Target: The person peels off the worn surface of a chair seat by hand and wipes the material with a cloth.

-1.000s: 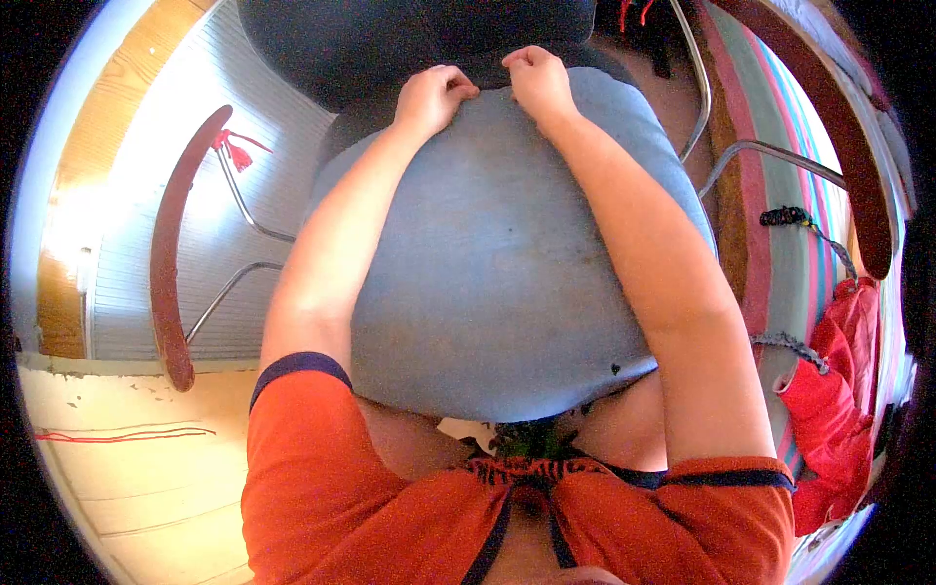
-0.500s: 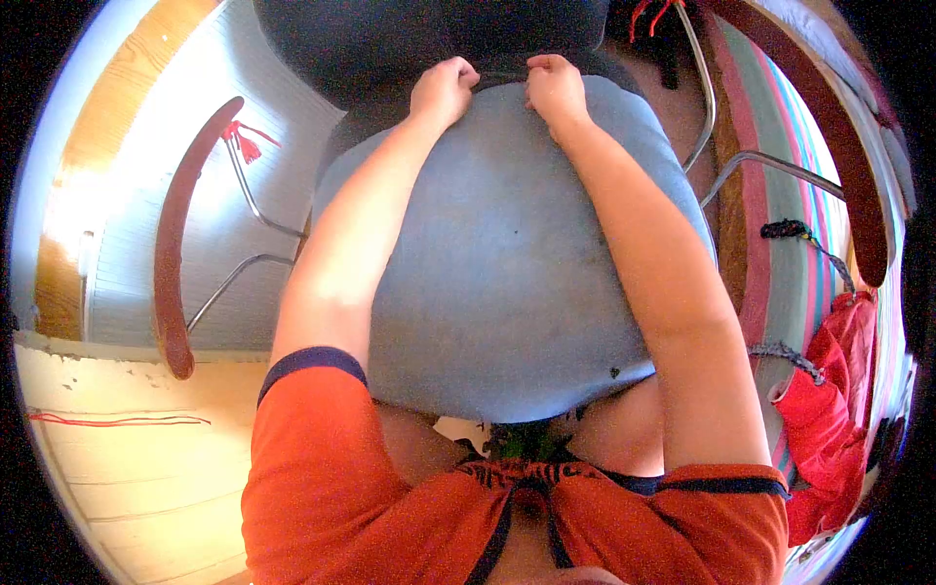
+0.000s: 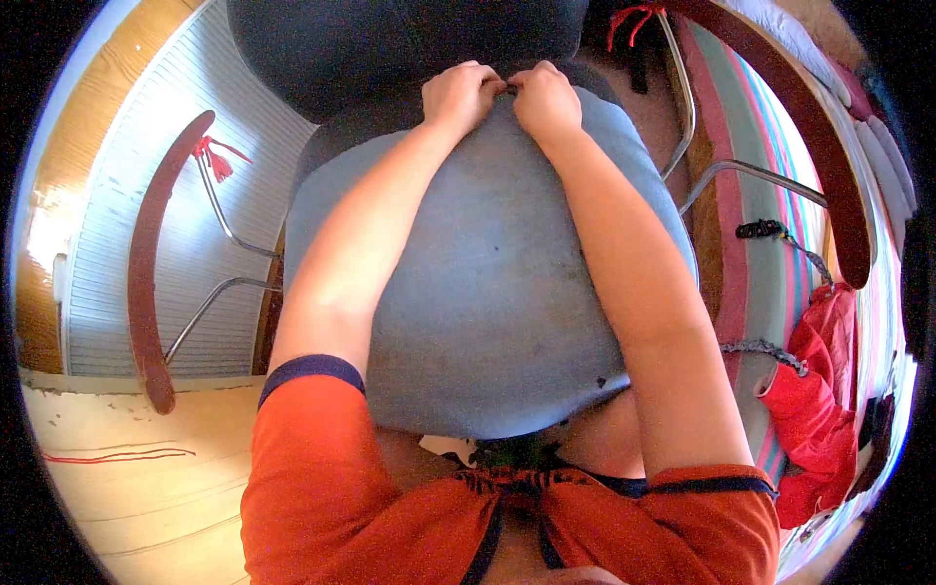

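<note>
A chair with a worn grey-blue seat [image 3: 487, 263] and a black backrest [image 3: 409, 49] stands in front of me. At the seat's far edge, my left hand [image 3: 460, 99] and my right hand [image 3: 547, 101] are close together, their fingers pinched. A small dark piece [image 3: 510, 90] shows between the fingertips, too small for me to name. Both hands seem to grip it, but most of it is hidden by the fingers.
Brown curved armrests [image 3: 146, 263] on metal tubes flank the seat, with a red tassel [image 3: 220, 164] tied at the left. Red strands [image 3: 122, 455] lie on the floor. At right are a striped cover [image 3: 710, 107], a red cloth bag [image 3: 814, 419] and a dark braided cord [image 3: 760, 229].
My hands have come closer together at the seat's far edge, and the gap between them has narrowed to the fingertips. The view has shifted slightly, moving the chair a little left.
</note>
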A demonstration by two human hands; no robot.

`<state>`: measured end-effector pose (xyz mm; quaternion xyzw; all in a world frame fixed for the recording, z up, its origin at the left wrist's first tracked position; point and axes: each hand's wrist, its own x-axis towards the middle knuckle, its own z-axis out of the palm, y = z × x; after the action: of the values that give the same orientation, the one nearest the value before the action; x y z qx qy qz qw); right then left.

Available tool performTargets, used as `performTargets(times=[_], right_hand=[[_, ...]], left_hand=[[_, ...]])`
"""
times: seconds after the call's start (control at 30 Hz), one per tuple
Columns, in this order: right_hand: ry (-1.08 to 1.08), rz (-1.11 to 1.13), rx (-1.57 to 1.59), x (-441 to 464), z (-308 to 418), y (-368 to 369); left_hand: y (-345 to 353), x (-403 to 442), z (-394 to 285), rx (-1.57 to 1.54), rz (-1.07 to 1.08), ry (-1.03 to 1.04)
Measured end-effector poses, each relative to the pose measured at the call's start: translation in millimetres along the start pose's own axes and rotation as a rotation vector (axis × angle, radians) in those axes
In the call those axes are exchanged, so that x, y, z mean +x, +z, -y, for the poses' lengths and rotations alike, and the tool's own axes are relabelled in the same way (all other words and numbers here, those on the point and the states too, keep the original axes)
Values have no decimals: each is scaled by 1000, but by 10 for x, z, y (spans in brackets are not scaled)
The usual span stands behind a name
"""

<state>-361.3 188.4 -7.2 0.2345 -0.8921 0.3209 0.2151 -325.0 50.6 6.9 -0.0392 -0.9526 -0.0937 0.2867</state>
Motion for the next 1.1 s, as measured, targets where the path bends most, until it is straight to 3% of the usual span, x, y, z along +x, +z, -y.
performTargets(times=[0.13,0.2,0.3,0.37,0.53,0.6,0.67,0.73,0.77,0.8,0.93,0.97,1.0,1.03,1.07,1.1], right_hand=[[-15,99,51,24,-26,-23],[-2,140,52,44,-38,-41],[13,129,60,16,6,-23],[-27,39,76,-3,-15,-27],[-10,97,99,25,-34,-67],[-6,132,113,19,-36,-48],[-17,111,94,22,-50,-18],[-21,117,106,19,-38,-45],[-24,123,99,14,-20,-54],[-29,124,117,2,-7,-63],[-48,141,99,-2,-20,-97],[-41,136,74,-7,-13,-86],[-34,130,51,0,4,-73],[-33,129,66,4,15,-76],[-37,134,67,-5,20,-94],[-43,138,65,-14,15,-100]], left_hand=[[82,72,202,-123,-149,-460],[108,87,284,-162,-108,-459],[20,68,435,-171,-245,-488],[-27,46,720,-125,-310,-515],[-416,-235,1532,-141,-448,-696],[-685,-406,1706,-533,-572,-967],[-1071,-517,1948,-827,-786,-1082],[-1567,-420,1873,-1072,-1221,-1199],[-1581,-571,2653,-496,-740,-1109],[-1594,-717,3400,154,-451,-943],[-1407,-513,2406,-667,-1000,-739],[-1468,-593,1876,157,-553,-625],[-1539,-509,1316,74,-290,-584],[-1389,-537,954,95,-441,-315],[-1404,-526,850,320,-143,-76],[-1340,-677,749,736,-91,141]])
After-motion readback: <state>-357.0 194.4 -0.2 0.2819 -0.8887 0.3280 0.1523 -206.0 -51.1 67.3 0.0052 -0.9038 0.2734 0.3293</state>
